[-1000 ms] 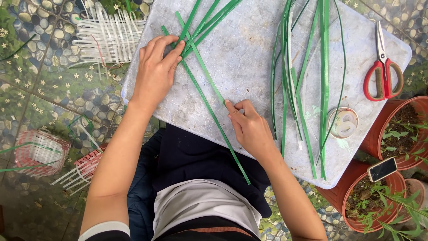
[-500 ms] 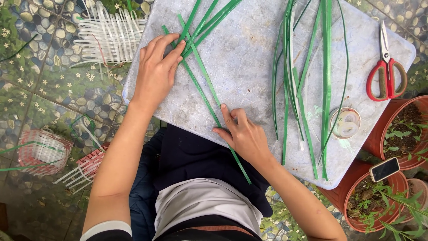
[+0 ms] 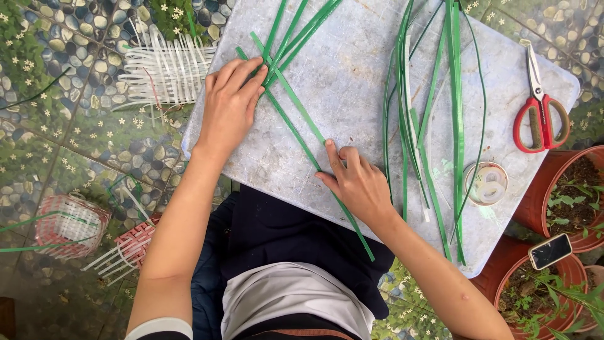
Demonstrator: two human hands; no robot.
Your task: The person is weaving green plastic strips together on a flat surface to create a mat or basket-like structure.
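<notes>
Pressing crossed green strips [image 3: 296, 119] (ends cut off) — both hands.

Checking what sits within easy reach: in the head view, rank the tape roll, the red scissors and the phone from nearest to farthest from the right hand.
From the right hand:
1. Tape roll, just to its right on the grey board.
2. Red scissors, at the board's upper right.
3. Phone, off the board, resting on a plant pot at lower right. Scissors and phone are nearly equal, so that order is uncertain.
</notes>
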